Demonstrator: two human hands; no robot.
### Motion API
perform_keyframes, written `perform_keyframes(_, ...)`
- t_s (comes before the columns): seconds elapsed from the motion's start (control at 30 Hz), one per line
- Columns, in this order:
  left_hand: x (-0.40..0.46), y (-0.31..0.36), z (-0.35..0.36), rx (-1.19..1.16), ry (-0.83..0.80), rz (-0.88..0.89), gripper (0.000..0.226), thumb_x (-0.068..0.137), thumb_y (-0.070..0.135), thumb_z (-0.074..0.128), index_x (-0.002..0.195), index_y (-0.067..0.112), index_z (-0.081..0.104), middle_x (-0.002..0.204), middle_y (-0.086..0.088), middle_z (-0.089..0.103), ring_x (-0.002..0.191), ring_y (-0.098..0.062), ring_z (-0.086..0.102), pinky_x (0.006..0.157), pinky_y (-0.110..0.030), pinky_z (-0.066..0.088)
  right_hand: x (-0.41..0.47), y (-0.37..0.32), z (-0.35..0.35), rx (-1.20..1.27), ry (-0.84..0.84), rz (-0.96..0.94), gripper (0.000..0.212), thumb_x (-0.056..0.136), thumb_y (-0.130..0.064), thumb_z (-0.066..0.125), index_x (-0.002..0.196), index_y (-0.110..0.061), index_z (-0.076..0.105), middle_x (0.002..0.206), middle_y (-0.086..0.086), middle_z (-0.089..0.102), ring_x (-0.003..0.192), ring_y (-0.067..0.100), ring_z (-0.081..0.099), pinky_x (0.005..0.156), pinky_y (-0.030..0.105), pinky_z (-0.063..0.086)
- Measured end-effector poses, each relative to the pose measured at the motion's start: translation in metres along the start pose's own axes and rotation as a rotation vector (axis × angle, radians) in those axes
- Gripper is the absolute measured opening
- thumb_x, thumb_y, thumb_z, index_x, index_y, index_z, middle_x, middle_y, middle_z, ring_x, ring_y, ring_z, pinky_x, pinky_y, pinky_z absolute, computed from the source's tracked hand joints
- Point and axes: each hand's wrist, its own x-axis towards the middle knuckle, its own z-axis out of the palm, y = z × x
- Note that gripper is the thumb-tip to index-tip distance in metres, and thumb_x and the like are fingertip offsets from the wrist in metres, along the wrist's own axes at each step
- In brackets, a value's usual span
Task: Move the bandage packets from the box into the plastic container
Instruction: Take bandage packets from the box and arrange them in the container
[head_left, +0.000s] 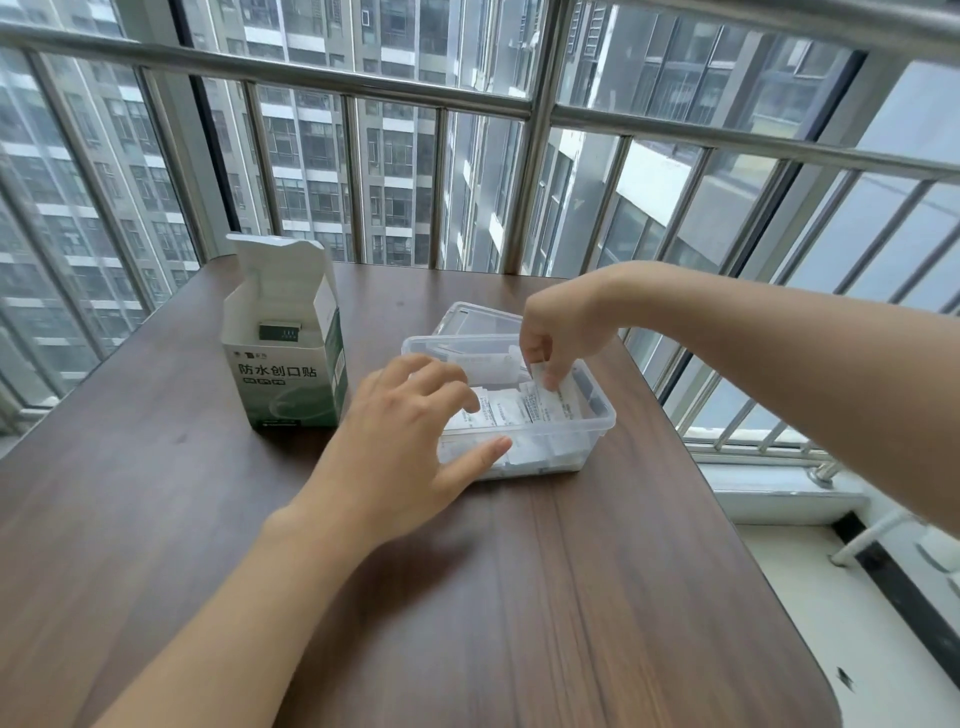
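the right hand (558, 340) hung over the far side of the clear plastic container (597, 423), its fingertips pinched shut on a white bandage packet (545, 387) that stood on edge among the others. the left hand (410, 421) lay spread and loose over the container's near-left corner, fingers reaching in over the packets (506, 410) and thumb against the front wall, gripping nothing.

to my eye the step was settling that packet in with the rest. it would go best if the right hand lowered it flat, or snug against its neighbours, before letting go, so it didn't prop up and spoil the stack, while the left hand steadied the container and pressed the loose ones down.

the container held a good heap of white packets, some lying flat, some tilted, filling most of the floor. its clear lid (475, 317) lay just behind it, on the wooden table (571, 597). the green-and-white box (288, 364) stood upright to the left of the container, near but not touching, its top flap open. from where i stood i could see only a small dark printed patch on the inner wall; whether packets remained at the bottom i could not tell.
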Motion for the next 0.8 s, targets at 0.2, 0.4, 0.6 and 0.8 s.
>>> perform_keyframes(0.2, 0.0, -0.001, 0.002, -0.019, -0.018, 0.005, 0.048, 0.088, 0.067, 0.051, 0.096, 0.025, 0.071, 0.11, 0.012, 0.066, 0.115, -0.02, 0.055, 0.098, -0.043, 0.046, -0.017, -0.023, 0.01, -0.264, 0.053, -0.026, 0.04, 0.094, -0.039, 0.067, 0.128, -0.018, 0.066, 0.117, 0.002, 0.069, 0.09, 0.021, 0.057, 0.072, 0.029, 0.045)
perform_keyframes(0.4, 0.0, -0.001, 0.003, -0.041, 0.0, -0.008, 0.048, 0.087, 0.068, 0.051, 0.098, 0.026, 0.071, 0.111, 0.014, 0.065, 0.116, -0.017, 0.053, 0.101, -0.039, 0.044, -0.022, -0.025, 0.013, -0.18, 0.067, -0.022, 0.042, 0.092, -0.039, 0.069, 0.128, -0.018, 0.065, 0.114, 0.003, 0.07, 0.094, 0.024, 0.062, 0.079, 0.033, 0.053)
perform_keyframes(0.6, -0.001, 0.0, 0.003, -0.038, -0.005, 0.001, 0.047, 0.085, 0.067, 0.054, 0.099, 0.025, 0.07, 0.109, 0.014, 0.065, 0.114, -0.017, 0.055, 0.098, -0.042, 0.047, -0.015, -0.021, 0.014, -0.124, 0.076, 0.011, 0.038, 0.092, -0.037, 0.066, 0.12, -0.012, 0.069, 0.112, 0.007, 0.074, 0.101, 0.028, 0.07, 0.089, 0.044, 0.059)
perform_keyframes(0.8, -0.001, 0.001, 0.004, -0.029, -0.002, 0.007, 0.047, 0.083, 0.065, 0.059, 0.1, 0.024, 0.07, 0.107, 0.013, 0.066, 0.112, -0.019, 0.056, 0.097, -0.044, 0.048, -0.015, -0.03, 0.019, -0.055, 0.244, -0.005, 0.044, 0.086, -0.051, 0.071, 0.114, -0.018, 0.071, 0.108, 0.003, 0.075, 0.097, 0.028, 0.07, 0.083, 0.043, 0.059)
